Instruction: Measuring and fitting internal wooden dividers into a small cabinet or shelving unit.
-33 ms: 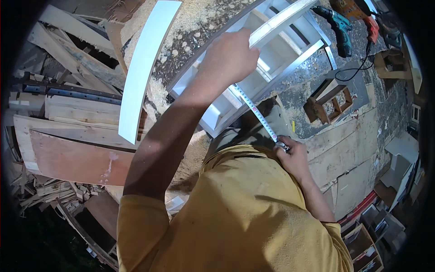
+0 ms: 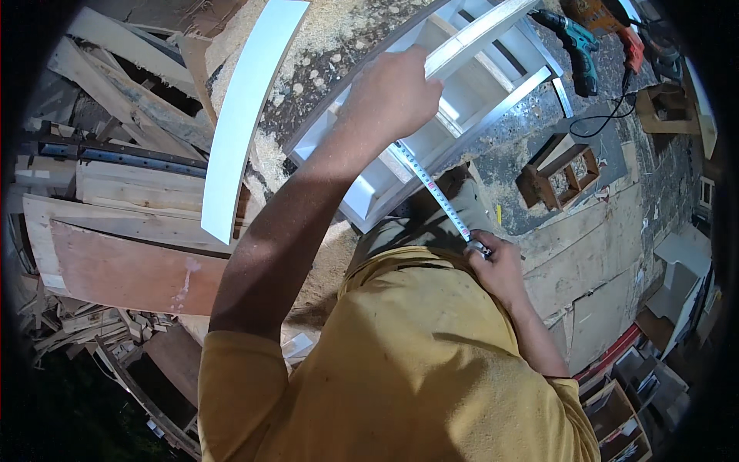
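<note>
My left hand (image 2: 392,92) is closed, with its knuckles up, over a pale wooden frame with compartments (image 2: 454,142). It meets the end of a whitish wooden bar (image 2: 481,38) lying across that frame. What its curled fingers hold is hidden beneath it. From under my left wrist a tape measure blade (image 2: 433,187) stretches out across the frame's near side. The tape's case (image 2: 479,248) is gripped in my right hand (image 2: 500,266), close to my waist. The frame sits just in front of my lap.
A long curved white panel (image 2: 250,123) lies to the left, beyond a reddish curved board (image 2: 138,269) and scrap timber (image 2: 131,100). At the far right are a teal cordless drill (image 2: 576,50) and a corded orange tool (image 2: 631,50). A small brown wooden frame (image 2: 560,173) rests on the right.
</note>
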{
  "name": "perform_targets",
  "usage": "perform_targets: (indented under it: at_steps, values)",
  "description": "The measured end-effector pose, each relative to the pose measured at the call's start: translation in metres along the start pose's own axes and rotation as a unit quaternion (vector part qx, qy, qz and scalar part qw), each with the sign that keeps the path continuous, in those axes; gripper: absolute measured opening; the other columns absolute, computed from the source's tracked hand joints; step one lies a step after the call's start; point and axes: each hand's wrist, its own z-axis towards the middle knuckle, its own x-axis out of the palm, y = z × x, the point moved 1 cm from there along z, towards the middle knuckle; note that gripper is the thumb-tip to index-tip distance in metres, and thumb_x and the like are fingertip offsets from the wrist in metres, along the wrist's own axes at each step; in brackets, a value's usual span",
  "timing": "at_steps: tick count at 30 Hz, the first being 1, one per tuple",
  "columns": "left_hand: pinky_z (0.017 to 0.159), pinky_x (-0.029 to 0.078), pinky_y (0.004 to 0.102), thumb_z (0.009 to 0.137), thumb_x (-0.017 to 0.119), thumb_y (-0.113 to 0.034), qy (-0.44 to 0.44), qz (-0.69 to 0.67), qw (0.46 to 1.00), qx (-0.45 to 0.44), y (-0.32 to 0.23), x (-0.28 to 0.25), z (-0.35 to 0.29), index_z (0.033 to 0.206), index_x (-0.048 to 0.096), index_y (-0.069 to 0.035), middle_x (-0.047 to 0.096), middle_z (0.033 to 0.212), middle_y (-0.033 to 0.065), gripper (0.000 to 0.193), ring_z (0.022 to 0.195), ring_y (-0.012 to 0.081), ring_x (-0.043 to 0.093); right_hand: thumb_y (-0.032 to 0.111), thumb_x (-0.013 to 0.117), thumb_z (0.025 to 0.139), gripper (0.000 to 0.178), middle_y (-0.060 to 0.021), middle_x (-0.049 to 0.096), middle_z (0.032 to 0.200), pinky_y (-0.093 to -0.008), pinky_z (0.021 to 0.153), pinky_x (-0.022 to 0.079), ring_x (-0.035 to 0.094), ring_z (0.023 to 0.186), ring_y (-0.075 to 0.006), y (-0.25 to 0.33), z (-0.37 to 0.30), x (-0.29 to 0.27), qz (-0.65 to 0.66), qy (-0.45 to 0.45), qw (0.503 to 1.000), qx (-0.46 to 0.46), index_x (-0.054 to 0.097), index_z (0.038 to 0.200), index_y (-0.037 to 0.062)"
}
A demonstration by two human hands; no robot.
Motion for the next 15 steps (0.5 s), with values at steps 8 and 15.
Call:
perform_targets:
  at_steps: [8,15]
  values:
    - [0.085,0.054,0.0475,0.087,0.061,-0.025,-0.011,0.019,1.000,0.011,0.002,0.003,0.000,0.112,0.064,0.004,0.069,0.092,0.0255,0.038,0.089,0.0379,0.070,0.029,0.067,0.079,0.039,-0.0215,0.068,0.082,-0.0400,0.070,0.053,0.067,0.071,-0.0348,0.002,-0.001,0.015,0.002,-0.013,1.000,-0.015,0.070,0.110,0.0044]
    - [0.085,0.055,0.0464,0.087,0.062,-0.028,-0.024,0.021,0.999,0.006,0.006,0.010,0.000,0.113,0.065,0.004,0.069,0.093,0.0258,0.042,0.089,0.0374,0.070,0.030,0.066,0.079,0.040,-0.0219,0.068,0.083,-0.0417,0.071,0.053,0.067,0.075,-0.0371,0.006,0.002,0.013,-0.037,-0.013,0.999,-0.027,0.069,0.110,0.0052]
